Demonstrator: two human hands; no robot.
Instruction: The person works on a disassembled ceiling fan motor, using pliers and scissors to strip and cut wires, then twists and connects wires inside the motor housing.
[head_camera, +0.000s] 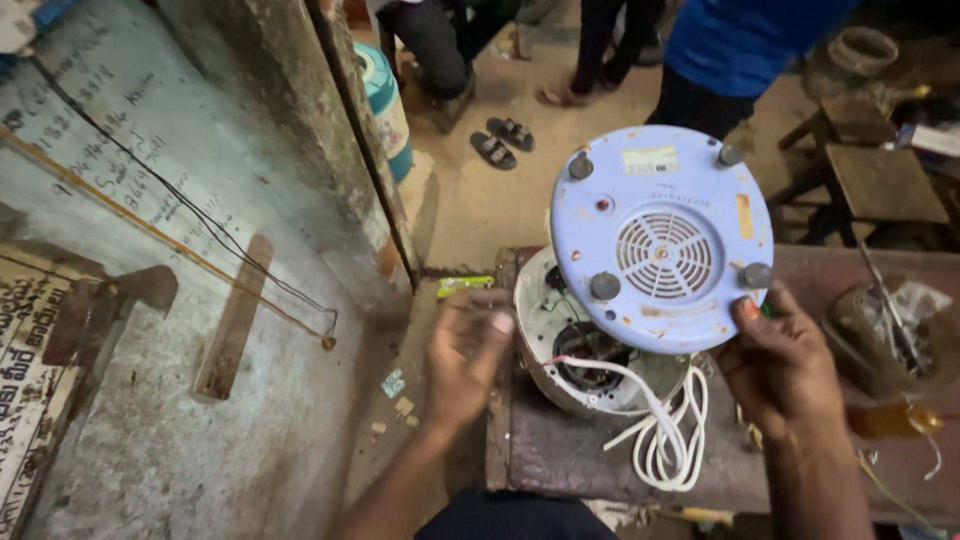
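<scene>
At frame centre, right hand (780, 370) grips lifted blue base plate (660, 235); left hand (465, 350), fingers loosely curled, blurred, beside opened appliance housing (560, 330).

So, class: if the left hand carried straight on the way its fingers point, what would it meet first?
Probably the white appliance body: the left hand points up and right at its rim, though depth is unclear.

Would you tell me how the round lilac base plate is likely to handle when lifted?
The base plate looks like thin plastic, so probably light and stiff. The right hand tilts it by one edge alone. Its vent grille seems the weakest spot.
</scene>
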